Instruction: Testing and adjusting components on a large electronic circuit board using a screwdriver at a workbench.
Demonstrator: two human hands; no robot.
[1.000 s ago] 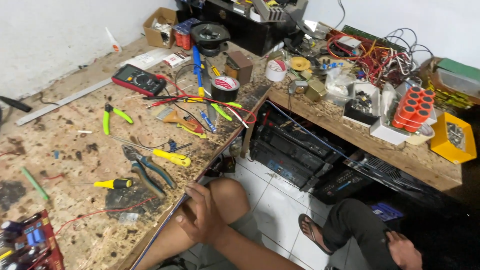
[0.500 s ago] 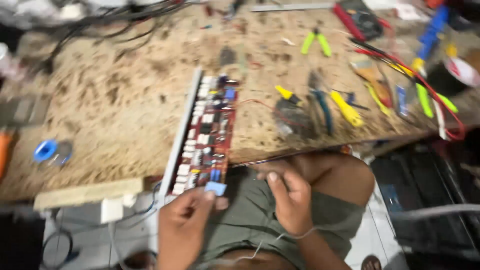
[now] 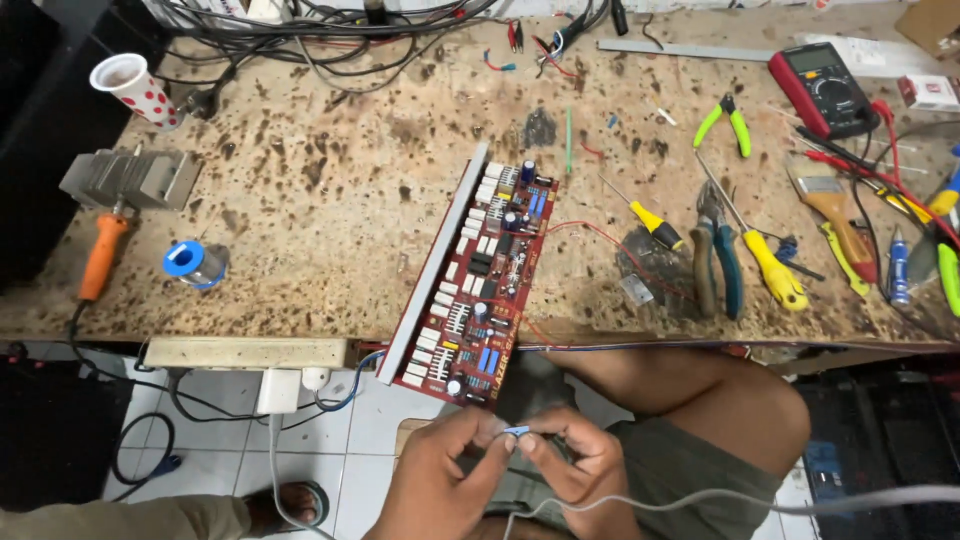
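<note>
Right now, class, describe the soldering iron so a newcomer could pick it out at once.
Start at the speckled workbench and go to its left end. Below the grey finned heat sink lies the soldering iron. Its orange handle sets it apart from the blue solder spool beside it.

red multimeter's grey screen [image 3: 812,60], white-red carton [image 3: 930,92]
</note>
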